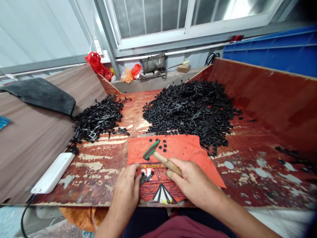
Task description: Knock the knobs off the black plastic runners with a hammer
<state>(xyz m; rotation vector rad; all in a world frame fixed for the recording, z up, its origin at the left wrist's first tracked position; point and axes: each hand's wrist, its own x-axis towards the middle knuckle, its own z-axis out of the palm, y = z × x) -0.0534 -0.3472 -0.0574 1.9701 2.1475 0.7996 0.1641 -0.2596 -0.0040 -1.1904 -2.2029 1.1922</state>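
Note:
My right hand (189, 178) is closed round the wooden handle of a small hammer (170, 165). The green hammer head is raised above an orange printed cloth (183, 143) spread at the table's front. Left of the hammer, my left hand (127, 185) pinches a small dark flat part (146, 178) between thumb and fingers, low over the cloth. Tiny black round pieces sit close to that part. Several more black round pieces (164, 145) lie loose on the cloth beyond the hammer head.
A large heap of black small parts (193, 109) covers the table behind the cloth. A smaller heap (99, 119) lies to the left. Near the left board stands a white power bank-like box (53, 173) with a cable. Wooden boards (267, 96) wall both sides of the worn red table (99, 168).

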